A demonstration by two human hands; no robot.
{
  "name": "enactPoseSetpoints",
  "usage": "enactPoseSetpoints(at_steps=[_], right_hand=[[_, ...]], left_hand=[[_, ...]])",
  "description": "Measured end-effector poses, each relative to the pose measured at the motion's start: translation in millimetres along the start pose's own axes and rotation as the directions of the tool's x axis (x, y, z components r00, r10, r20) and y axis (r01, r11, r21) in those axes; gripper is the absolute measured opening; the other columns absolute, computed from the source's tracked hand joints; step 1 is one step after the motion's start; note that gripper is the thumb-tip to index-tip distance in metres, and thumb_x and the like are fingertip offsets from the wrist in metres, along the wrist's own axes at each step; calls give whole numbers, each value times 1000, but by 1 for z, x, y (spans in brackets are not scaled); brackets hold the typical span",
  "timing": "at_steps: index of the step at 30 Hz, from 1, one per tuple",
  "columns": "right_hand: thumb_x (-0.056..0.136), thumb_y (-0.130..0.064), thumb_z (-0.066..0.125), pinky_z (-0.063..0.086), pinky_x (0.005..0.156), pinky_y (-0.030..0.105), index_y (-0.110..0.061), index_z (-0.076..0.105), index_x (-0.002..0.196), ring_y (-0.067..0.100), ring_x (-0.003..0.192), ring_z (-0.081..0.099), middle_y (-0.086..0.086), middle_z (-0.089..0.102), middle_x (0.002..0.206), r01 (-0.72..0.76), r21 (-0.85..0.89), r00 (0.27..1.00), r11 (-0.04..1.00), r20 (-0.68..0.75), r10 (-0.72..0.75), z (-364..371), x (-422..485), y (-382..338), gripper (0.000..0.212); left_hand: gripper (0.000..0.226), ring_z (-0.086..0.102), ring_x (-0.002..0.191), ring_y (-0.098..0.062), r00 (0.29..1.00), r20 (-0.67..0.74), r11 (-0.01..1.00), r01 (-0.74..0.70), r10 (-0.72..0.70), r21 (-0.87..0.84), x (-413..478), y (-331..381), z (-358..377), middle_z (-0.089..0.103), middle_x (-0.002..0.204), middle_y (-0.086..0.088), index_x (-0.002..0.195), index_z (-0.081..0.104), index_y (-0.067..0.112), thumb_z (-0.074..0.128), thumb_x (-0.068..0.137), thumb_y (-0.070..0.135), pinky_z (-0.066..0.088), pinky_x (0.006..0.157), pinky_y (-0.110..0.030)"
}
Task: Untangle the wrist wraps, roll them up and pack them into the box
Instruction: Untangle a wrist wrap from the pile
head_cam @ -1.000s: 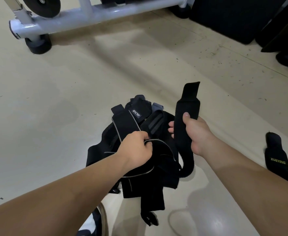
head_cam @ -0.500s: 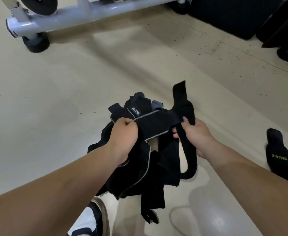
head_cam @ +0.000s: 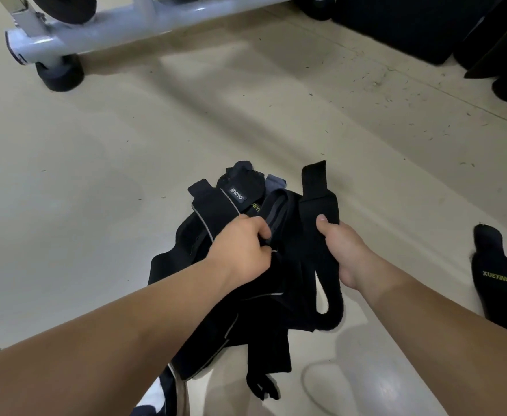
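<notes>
**2 hands hold a tangle of black wraps**

The pile of wrist wraps [head_cam: 264, 322] is in the middle of the view, low over the tan floor [head_cam: 96, 175]. I cannot tell how much of it rests on the floor. The wraps are black, some with thin grey edges, and they are all mixed up. 1 has a small label [head_cam: 237, 195] with white letters.

The left hand [head_cam: 240, 249] is closed tight on the top of the pile, with its fingers curled into the straps. The right hand [head_cam: 346, 253] grips 1 black strap [head_cam: 318, 202] in a fist, with the thumb pressed on its front. The end of that strap sticks up past the hand. The rest hangs down in a loop under the hand, just beside the pile.

1 more wrap [head_cam: 493, 276] lies flat on the floor, well apart to the right. It has yellow-green letters.

A white metal frame [head_cam: 102, 28] stands on a black foot [head_cam: 60, 75] at the far left. A shoe [head_cam: 159, 397] shows at the bottom edge.
</notes>
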State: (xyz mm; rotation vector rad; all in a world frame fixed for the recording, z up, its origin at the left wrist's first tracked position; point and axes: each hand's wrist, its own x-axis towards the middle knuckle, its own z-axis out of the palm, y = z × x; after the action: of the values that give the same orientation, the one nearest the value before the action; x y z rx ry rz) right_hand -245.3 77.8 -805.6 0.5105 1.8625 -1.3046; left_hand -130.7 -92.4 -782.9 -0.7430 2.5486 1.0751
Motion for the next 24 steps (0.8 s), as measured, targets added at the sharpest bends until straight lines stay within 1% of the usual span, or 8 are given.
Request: enactPoseSetpoints(at_steps=[3,5,8,11,13,19,21,24], right_hand=[[88,-67,65,51,111,56,-26,56,148,34,125,67,8,68,141,-103,134,994,986,52,97,-12,12,6,73],[96,-61,64,50,114,56,-21,62,141,34,124,68,10,71,137,-124,177,991,976,72,113,-12,-3,-1,60],[108,-49,55,55,107,54,-19,72,120,35,113,75,12,80,119,-91,244,992,966,111,65,-21,-8,1,36],[108,-50,53,58,100,48,-14,76,122,33,108,78,12,81,113,-99,239,981,966,187,54,-28,-11,1,44],[107,-51,54,58,94,45,-14,78,121,29,100,79,11,82,110,-103,221,971,970,235,49,-27,-12,-1,46],[105,-39,62,59,94,45,-9,77,124,34,107,75,18,78,120,-83,110,932,990,361,38,-24,-9,-8,39],[107,-35,59,59,92,46,-6,75,127,35,107,76,19,78,119,-95,62,931,994,359,66,-23,-7,-8,38],[109,-29,57,60,86,43,-5,72,129,33,101,77,17,79,114,-73,44,950,996,307,56,-22,-7,-9,35]], left_hand=[[36,49,134,-27,984,148,991,112,-101,-73,7,14,9,51,142,0,132,66,26,70,97,28,49,109,-37],[45,40,142,-28,968,208,987,152,-137,-56,9,18,11,44,147,-4,143,60,28,68,98,30,43,113,-37],[41,53,131,-26,948,284,979,179,-144,-102,12,22,20,49,140,-3,127,66,43,72,89,32,49,112,-37],[37,60,122,-25,932,345,974,171,-112,-147,11,28,26,51,142,-7,112,65,49,73,83,27,55,107,-38],[33,62,121,-18,948,315,964,127,-49,-234,13,27,27,54,144,-1,113,69,44,73,89,21,53,102,-27],[18,70,90,-2,956,264,934,-27,128,-357,5,32,26,74,103,6,109,76,17,73,95,7,54,77,-7],[10,64,71,-2,959,260,943,-24,115,-331,3,34,25,70,87,6,101,76,18,80,92,17,50,65,-10],[8,56,53,2,975,194,975,-69,111,-213,4,24,20,63,65,14,88,74,25,80,90,20,47,59,-17]])
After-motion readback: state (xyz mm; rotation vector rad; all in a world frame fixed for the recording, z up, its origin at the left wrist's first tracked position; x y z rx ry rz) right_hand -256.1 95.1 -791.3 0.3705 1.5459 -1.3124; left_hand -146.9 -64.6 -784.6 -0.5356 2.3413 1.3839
